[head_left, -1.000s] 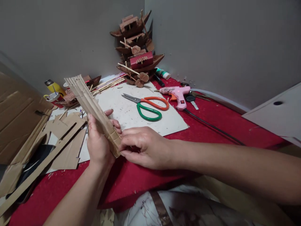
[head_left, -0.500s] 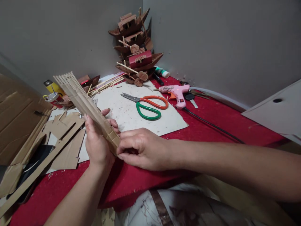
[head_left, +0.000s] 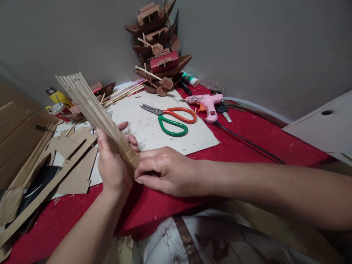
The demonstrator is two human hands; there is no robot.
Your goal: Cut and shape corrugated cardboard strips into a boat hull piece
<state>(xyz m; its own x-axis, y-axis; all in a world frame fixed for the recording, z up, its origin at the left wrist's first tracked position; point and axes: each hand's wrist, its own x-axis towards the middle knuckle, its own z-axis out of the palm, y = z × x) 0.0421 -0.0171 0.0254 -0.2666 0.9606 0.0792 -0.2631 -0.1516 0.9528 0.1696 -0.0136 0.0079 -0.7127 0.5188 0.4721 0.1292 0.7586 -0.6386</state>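
Note:
A long bundle of pale, flat sticks (head_left: 95, 113) leans up to the left, its upper ends slightly fanned. My left hand (head_left: 114, 161) cradles its lower part, with the thumb on the near side and the fingertips showing beyond it. At the bundle's lower end, my right hand (head_left: 162, 170) pinches the edge between thumb and bent fingers. A band or seam crosses the sticks near that end. The exact spot under my right fingertips is hidden.
Scissors (head_left: 173, 119) with orange and green handles lie on a white board (head_left: 198, 141). Behind are a pink glue gun (head_left: 210, 106), stacked model boats (head_left: 165, 62) and thin sticks (head_left: 126, 91). Cardboard pieces (head_left: 78, 172) lie left on the red table (head_left: 154, 212).
The view has shifted slightly, so most things on the table appear a little higher. Both hands keep their hold on the bundle, with its top now slightly further left in view.

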